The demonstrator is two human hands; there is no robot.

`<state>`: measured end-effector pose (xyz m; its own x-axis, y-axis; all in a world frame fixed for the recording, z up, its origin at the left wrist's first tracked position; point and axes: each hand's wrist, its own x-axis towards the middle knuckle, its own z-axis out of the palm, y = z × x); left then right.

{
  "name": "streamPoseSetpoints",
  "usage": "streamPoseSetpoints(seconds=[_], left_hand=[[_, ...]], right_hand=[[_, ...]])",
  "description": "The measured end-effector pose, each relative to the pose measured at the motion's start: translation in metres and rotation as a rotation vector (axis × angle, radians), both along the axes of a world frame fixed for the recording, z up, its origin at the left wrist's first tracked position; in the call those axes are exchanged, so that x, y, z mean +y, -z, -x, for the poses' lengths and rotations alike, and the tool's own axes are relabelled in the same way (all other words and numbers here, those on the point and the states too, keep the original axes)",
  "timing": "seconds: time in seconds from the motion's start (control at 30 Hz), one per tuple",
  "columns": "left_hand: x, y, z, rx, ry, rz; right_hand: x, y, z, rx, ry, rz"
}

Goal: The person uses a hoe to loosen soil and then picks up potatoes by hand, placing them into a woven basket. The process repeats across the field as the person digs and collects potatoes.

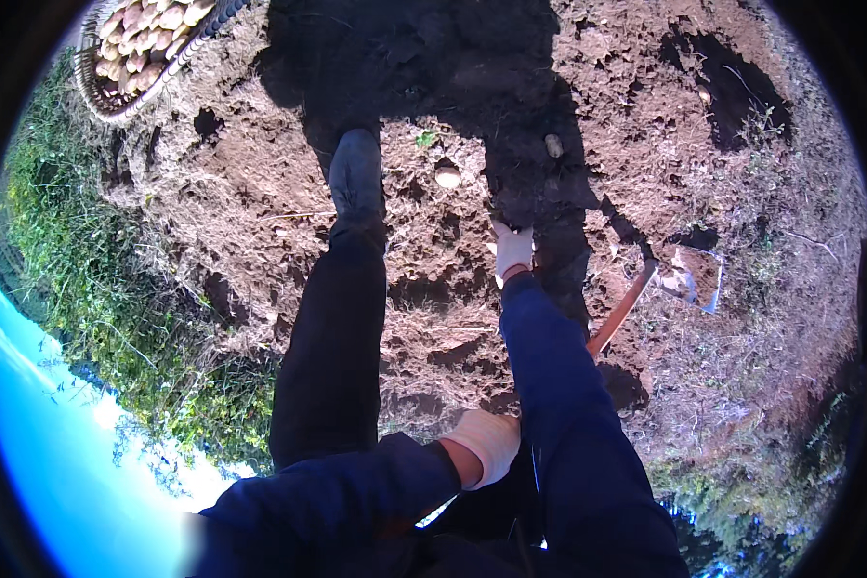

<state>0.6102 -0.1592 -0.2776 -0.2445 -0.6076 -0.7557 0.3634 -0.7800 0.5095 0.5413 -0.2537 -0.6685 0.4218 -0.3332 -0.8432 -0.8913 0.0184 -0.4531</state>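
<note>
My right hand (514,249), in a whitish glove, reaches down to the loose soil beside my shaded leg. Its fingers look spread, with nothing visible in them. Closer to my body, my left hand (484,444) is gloved too, with curled fingers; its grip side is hidden beside my right sleeve. A hoe lies to the right, its metal blade (701,278) on the ground and its wooden handle (621,307) passing out of sight behind my right forearm. A pale tuber (448,177) sits in the soil between my feet, and another tuber (554,146) lies in shadow.
A woven basket (105,108) full of tubers stands at the upper left. My boot (355,173) is planted on the uneven soil. Green weeds (115,289) line the left side, and dry grass covers the right. A small green plant (425,139) grows near the tuber.
</note>
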Motion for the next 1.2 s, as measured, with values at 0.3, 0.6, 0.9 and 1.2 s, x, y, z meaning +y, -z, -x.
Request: streamPoseSetpoints(seconds=[0.3,0.6,0.9,1.2], left_hand=[[0.0,0.004,-0.002,-0.082,0.024,0.034],[-0.004,0.009,-0.01,-0.113,0.155,0.204],[-0.004,0.011,-0.007,-0.149,0.14,0.233],[-0.003,0.008,-0.007,-0.278,0.118,0.266]], right_hand=[[-0.056,-0.025,-0.038,0.503,-0.166,-0.519],[-0.082,-0.163,-0.126,0.477,-0.965,-0.552],[-0.06,-0.158,-0.103,-0.142,-2.114,-0.611],[-0.112,-0.182,-0.124,0.268,-1.878,-0.519]])
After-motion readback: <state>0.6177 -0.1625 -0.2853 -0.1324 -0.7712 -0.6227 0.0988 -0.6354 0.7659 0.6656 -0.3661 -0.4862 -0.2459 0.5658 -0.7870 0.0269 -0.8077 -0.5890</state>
